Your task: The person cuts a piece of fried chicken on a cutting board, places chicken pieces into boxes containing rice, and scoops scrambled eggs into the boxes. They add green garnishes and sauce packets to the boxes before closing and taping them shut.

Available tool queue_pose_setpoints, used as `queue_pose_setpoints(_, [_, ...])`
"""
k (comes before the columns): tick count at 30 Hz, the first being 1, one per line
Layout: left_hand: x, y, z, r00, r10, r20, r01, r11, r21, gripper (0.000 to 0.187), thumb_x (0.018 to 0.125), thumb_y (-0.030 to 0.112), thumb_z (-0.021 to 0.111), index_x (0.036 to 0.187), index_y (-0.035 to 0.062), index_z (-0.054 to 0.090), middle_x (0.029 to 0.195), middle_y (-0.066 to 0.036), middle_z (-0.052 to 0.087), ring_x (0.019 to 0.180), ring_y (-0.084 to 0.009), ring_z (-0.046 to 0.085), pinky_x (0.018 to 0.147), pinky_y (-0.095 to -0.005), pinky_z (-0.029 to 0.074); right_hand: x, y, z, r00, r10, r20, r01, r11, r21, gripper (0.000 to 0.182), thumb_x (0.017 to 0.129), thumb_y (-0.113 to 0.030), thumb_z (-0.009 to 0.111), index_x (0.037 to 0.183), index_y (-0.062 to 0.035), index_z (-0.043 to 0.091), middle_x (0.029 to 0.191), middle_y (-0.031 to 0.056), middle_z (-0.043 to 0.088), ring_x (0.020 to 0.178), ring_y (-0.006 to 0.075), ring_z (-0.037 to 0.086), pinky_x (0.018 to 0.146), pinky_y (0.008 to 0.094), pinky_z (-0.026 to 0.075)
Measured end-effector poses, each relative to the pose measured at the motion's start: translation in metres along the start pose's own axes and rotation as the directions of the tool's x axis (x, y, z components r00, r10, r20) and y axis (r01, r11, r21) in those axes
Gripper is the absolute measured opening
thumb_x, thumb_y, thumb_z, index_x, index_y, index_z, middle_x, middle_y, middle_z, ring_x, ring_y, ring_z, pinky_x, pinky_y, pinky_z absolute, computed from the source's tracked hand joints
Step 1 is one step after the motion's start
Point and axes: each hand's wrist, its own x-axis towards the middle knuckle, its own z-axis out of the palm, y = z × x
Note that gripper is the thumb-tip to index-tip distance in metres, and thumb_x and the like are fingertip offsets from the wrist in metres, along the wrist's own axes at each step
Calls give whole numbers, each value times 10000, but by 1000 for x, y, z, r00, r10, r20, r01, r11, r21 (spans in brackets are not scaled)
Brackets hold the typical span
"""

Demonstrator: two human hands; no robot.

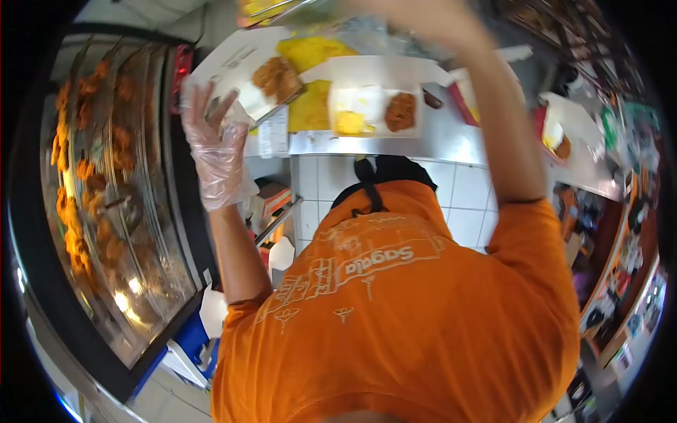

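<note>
Inside a clear plastic glove, my left hand (217, 151) has its fingers spread against the side of an open white box (243, 60). That box is tilted and holds a piece of fried chicken (276, 79). My right hand (412, 17) reaches to the top edge of the view, partly cut off and smeared by motion, so its fingers and anything in them cannot be made out. Between my arms, a second open white box (384, 69) holds fried chicken (400, 112) and a yellow food (349, 123) on the metal counter (451, 141).
A glass display case (134, 197) with fried pieces stands at left. Yellow sheets (310, 106) and a paper slip (273, 134) lie on the counter. Another open box (571, 120) with food is at right. White floor tiles (458, 187) show below the counter.
</note>
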Motion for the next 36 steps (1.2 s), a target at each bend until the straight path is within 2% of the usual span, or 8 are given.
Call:
queue_pose_setpoints(5, [-16,-24,9,973,-230,20,231,970,-72,563,926,133,696,1417,-4,457,1215,-126,620,917,-161,632,694,-251,536,-54,13,165,931,-221,-291,347,783,516,233,854,-214,788,880,-9,680,812,96,734,707,142,686,615,294,524])
queue_pose_setpoints(12, [-15,-52,-45,918,-381,107,365,920,146,385,1044,122,526,1417,27,527,1018,-94,697,710,-107,662,571,-214,466,-116,27,111,988,33,-150,89,673,734,173,897,-118,752,983,-6,650,891,64,695,793,96,655,680,267,529])
queue_pose_setpoints(17, [36,-130,-95,991,-24,135,-76,728,682,439,1004,155,572,1406,-11,519,1260,-219,634,1093,-289,643,915,-356,502,-155,17,65,528,-439,-727,508,849,-143,207,861,10,713,1039,-52,628,952,93,690,818,201,671,680,286,524])
queue_pose_setpoints(21, [60,-99,-99,924,-89,371,-361,114,926,492,997,242,576,1404,-27,514,1371,-254,571,1330,-331,500,1111,-418,373,-162,59,84,749,-583,-315,277,707,-650,330,787,-142,746,1095,-83,643,1149,69,614,1077,278,575,893,420,467])
queue_pose_setpoints(26, [112,16,84,787,247,565,-566,653,503,340,983,210,567,1230,-10,646,1155,-219,678,1110,-379,630,971,-416,478,-225,83,87,873,-248,-420,52,904,-425,313,824,-119,736,1129,-110,665,1127,81,627,1043,294,593,894,414,461])
queue_pose_setpoints(29, [188,-44,215,204,507,837,-896,442,-49,289,992,116,554,1238,-20,620,1170,-194,668,1058,-325,657,936,-389,514,-287,108,74,957,65,-283,-168,919,-357,233,833,-78,723,1060,-79,670,959,115,652,844,309,626,780,408,511])
queue_pose_setpoints(32, [216,-89,293,20,-21,1000,-824,566,28,417,985,380,533,1244,80,659,1160,-268,672,1045,-373,667,911,-491,519,-343,129,73,886,350,-303,-425,875,-233,233,903,-118,685,1132,-78,669,1001,138,685,898,274,689,798,391,539])
queue_pose_setpoints(36, [239,-133,323,245,-359,901,-910,235,341,422,893,421,618,1095,65,720,1112,-263,687,1034,-384,675,881,-481,538,-473,192,101,413,730,-545,-771,599,218,237,992,-164,611,1172,-17,659,1027,115,715,861,193,690,735,322,547])
